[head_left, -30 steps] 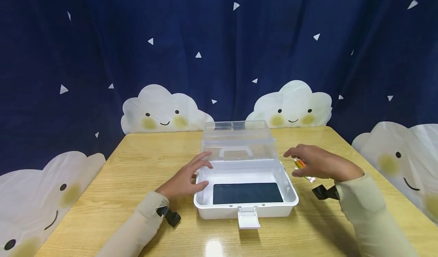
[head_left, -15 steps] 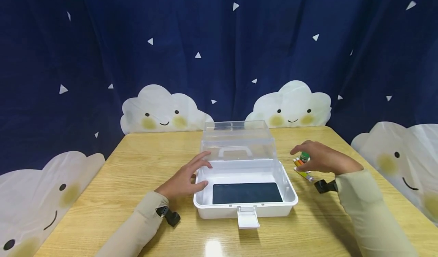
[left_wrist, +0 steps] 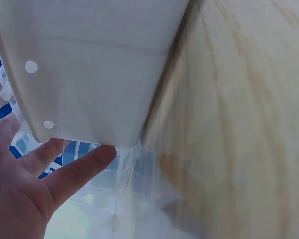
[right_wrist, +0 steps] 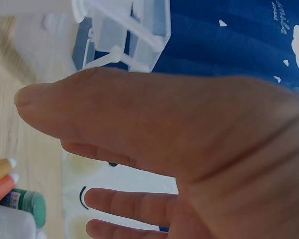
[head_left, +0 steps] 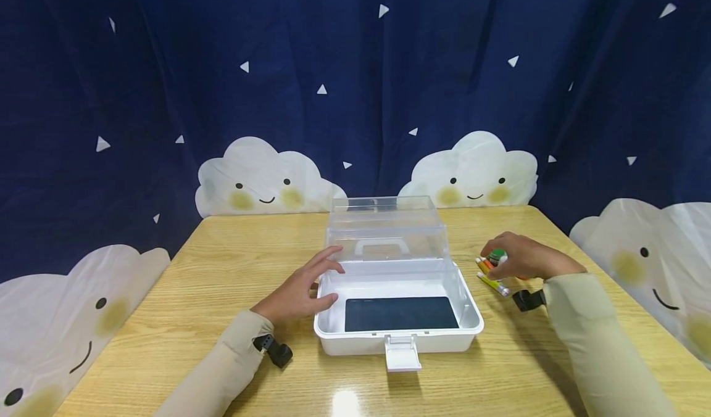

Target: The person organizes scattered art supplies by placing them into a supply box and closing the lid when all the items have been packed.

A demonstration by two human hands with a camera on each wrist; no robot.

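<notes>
A white plastic storage box (head_left: 355,345) stands in the middle of the table, its clear lid (head_left: 389,241) folded back. On its floor lies a dark flat rectangle (head_left: 401,314). My left hand (head_left: 297,290) rests at the box's left side, thumb and index finger reaching over the rim; in the left wrist view, extended fingers touch the corner. To the right, my right hand (head_left: 524,256) hovers close over several markers, with thumb and fingers apart. Among these are a yellow marker (head_left: 492,283) and an orange marker (right_wrist: 4,187). Beside them is a small green-lidded jar (right_wrist: 38,206), partly hidden by the hand in the head view.
At the box front, a white latch (head_left: 403,356) hangs down. A white object (right_wrist: 10,224) lies close to the jar. The wooden table (head_left: 250,244) ends at a dark blue curtain (head_left: 355,78) with cloud shapes. Each wrist carries a small black camera.
My right hand has moved slightly right and lower over the markers, its thumb and fingers coming closer together; the green jar lid has come into sight. My left hand and the box have stayed put.
</notes>
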